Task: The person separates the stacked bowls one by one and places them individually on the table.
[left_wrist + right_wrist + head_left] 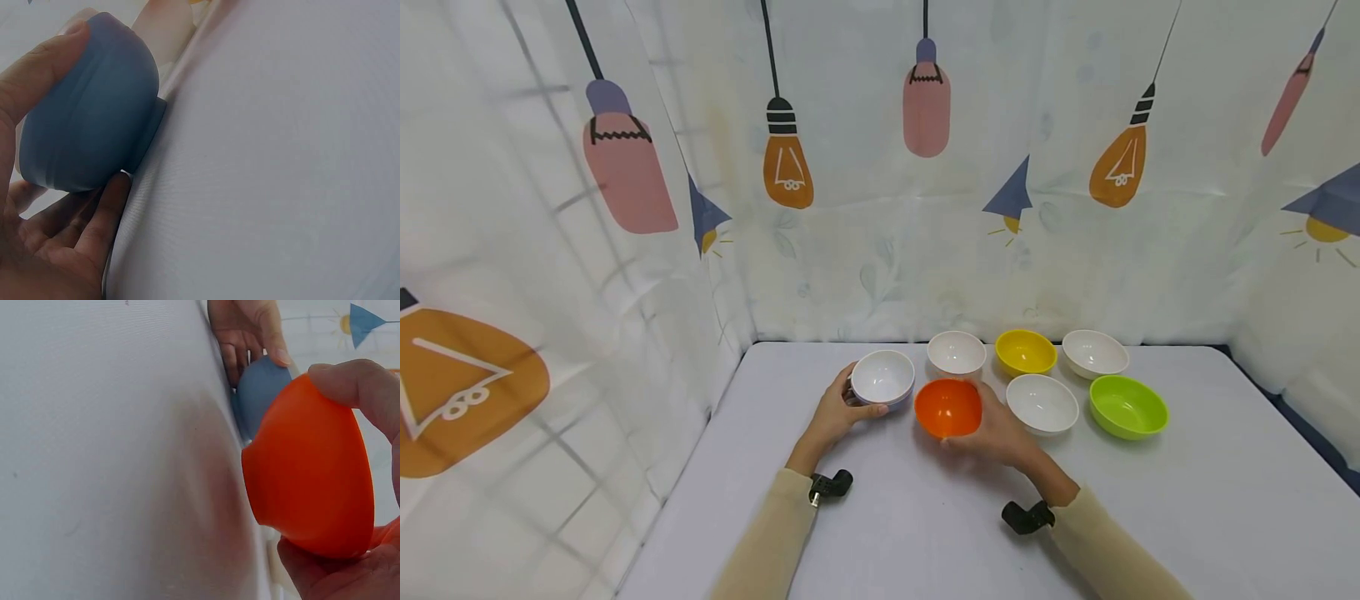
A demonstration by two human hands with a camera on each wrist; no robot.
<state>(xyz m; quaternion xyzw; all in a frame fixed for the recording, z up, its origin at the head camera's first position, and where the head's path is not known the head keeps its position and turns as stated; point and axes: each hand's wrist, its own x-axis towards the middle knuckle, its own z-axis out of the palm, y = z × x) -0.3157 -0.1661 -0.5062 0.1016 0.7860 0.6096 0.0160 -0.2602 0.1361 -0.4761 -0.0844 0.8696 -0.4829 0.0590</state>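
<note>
In the head view my left hand (842, 408) grips a blue bowl (94, 106) at the left end of the group of bowls. White shows inside it, and a pale rim stands out past the blue wall. Its foot is right at the tabletop, with the thumb near the rim and the fingers curled below. My right hand (996, 429) holds an orange bowl (948, 408) by its right side, thumb at the rim and fingers round the far side. The orange bowl is upright, raised over the white table (895, 517), casting a reddish shadow there.
Behind the orange bowl stands a white bowl (957, 354), then a yellow bowl (1026, 352) and another white bowl (1095, 353) along the back. Right of my right hand are a third white bowl (1042, 404) and a green bowl (1128, 407). A patterned curtain (865, 250) hangs behind the table.
</note>
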